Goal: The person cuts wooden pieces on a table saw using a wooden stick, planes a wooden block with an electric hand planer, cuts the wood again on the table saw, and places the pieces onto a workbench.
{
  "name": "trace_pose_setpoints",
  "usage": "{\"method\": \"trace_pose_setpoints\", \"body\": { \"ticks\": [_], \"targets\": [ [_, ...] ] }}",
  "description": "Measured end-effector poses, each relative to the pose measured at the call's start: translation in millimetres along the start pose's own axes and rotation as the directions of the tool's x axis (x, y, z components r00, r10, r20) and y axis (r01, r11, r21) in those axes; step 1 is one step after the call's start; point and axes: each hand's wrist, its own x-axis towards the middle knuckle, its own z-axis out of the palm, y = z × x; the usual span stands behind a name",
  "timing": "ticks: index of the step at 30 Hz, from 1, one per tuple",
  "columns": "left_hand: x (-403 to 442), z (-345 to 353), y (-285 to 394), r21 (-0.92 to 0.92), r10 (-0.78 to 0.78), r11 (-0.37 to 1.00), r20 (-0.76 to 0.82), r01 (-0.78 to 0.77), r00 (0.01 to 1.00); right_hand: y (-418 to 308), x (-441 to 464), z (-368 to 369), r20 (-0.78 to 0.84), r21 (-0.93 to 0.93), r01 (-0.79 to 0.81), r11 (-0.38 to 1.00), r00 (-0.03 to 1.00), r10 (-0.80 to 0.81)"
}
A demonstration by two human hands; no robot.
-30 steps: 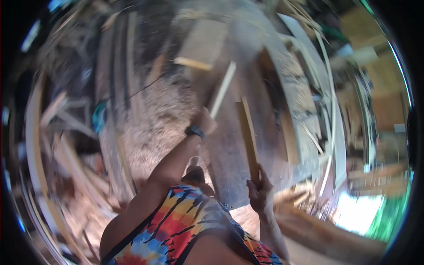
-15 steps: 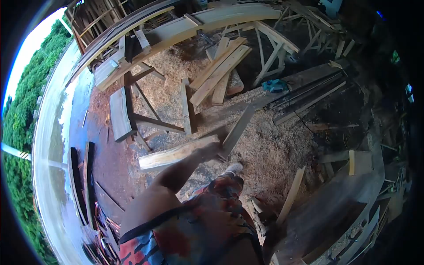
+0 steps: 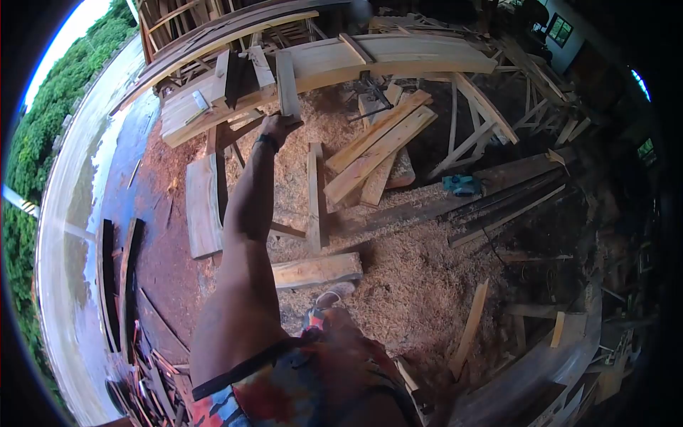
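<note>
Short board is gripped at its near end by the L hand at full reach, far end over the thick beam, contact unclear; one-end hold = could twist or drop if that grip slackens. R hand's lost in shadow, can't tell its grip. Foot is by loose shavings, so poss. slip, esp. w/ arm outstretched.

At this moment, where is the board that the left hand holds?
In the head view, the board is near the top, left of centre, extending from the left hand and visually overlapping the long thick plank; contact is unclear.
</note>
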Motion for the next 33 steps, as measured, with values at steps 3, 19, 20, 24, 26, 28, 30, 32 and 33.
{"method": "trace_pose_setpoints", "body": {
  "ticks": [3, 19, 20, 24, 26, 28, 30, 32, 33],
  "targets": [
    [68.4, -12.7, -76.2, 0.000, 0.076, 0.997, -0.072, -0.076, 0.994, -53.7, 19.6, 23.8, 0.010, -0.122, 0.012, 0.992, 1.000, -0.011],
    [159.9, -51.0, -159.4, -0.448, -0.871, 0.489, -0.208, 0.749, 0.444, -204.7, 97.2, 106.6, 0.220, -0.254, 0.084, 0.964, 0.975, -0.027],
    [154.8, -32.3, -165.0, -0.740, -0.883, 0.346, -0.049, 0.577, 0.467, -211.0, 98.6, 110.4, 0.214, -0.270, 0.090, 0.959, 0.976, -0.032],
    [179.9, -2.7, -128.2, -0.979, -0.838, 0.035, 0.081, 0.202, 0.540, -252.3, 100.5, 115.4, 0.262, -0.327, 0.096, 0.940, 0.965, -0.008],
    [195.7, 2.1, -172.6, -0.989, -0.732, 0.096, 0.008, 0.115, 0.681, -295.5, 98.1, 124.0, 0.245, -0.334, 0.087, 0.939, 0.970, -0.002],
    [209.9, 5.7, -189.7, -0.990, -0.735, 0.141, -0.117, -0.018, 0.668, -248.1, 102.7, 119.8, 0.248, -0.304, 0.108, 0.946, 0.968, -0.031],
    [214.2, 2.2, -206.7, -0.972, -0.754, 0.227, -0.219, -0.066, 0.619, -244.0, 103.0, 121.1, 0.270, -0.260, 0.040, 0.965, 0.962, 0.033],
    [213.2, -11.6, -226.7, -0.971, -0.795, 0.218, -0.235, -0.099, 0.559, -285.3, 103.8, 123.6, 0.309, -0.227, -0.132, 0.965, 0.930, 0.200],
    [202.4, -26.1, -222.4, -0.973, -0.807, 0.229, -0.214, -0.042, 0.550, -285.1, 103.0, 122.6, 0.322, -0.238, -0.102, 0.966, 0.930, 0.177]
  ]
}}
